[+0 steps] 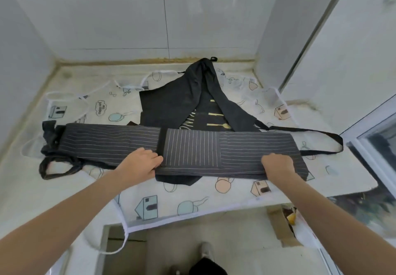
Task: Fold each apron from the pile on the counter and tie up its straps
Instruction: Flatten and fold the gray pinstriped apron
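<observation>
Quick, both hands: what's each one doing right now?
Left hand: closed on the near edge of the striped apron.
Right hand: closed on the same edge, further right.

Head view — downward, close over counter (64, 189)

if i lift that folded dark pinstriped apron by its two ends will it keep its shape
Probably not. The folded dark pinstriped apron is thin layered cloth, so its middle would likely sag. Its loose dark straps trail off both ends and would probably dangle. It looks light.
</observation>
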Demonstrator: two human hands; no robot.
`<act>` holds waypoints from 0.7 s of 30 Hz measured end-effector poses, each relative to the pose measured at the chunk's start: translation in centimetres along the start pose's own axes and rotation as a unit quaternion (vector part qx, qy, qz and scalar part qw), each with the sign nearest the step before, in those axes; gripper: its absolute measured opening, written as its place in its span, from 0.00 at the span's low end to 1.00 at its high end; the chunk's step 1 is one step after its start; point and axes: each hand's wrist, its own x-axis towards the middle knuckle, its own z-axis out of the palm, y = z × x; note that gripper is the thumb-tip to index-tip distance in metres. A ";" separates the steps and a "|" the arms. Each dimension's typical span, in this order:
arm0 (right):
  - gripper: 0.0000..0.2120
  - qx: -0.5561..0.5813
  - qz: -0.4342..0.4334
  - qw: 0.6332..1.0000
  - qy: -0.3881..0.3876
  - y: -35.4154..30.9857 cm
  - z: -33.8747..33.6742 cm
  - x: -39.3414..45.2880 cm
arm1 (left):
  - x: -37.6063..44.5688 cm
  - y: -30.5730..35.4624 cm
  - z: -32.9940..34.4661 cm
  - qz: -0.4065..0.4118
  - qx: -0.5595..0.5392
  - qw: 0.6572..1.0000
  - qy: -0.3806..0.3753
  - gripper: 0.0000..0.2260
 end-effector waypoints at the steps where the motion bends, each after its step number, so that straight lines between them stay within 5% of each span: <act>1: 0.14 -0.002 0.003 1.000 0.004 -0.2 0.3 0.1 | 0.2 0.1 0.2 -0.005 0.005 1.000 -0.014 0.09; 13: 0.15 0.021 0.031 0.994 0.099 0.5 -0.7 0.7 | 1.3 0.4 0.8 -0.026 0.004 0.999 -0.042 0.08; 21: 0.20 0.061 0.002 0.998 -0.031 -0.7 3.0 1.3 | 1.9 0.5 0.9 -0.003 -0.103 0.990 -0.093 0.06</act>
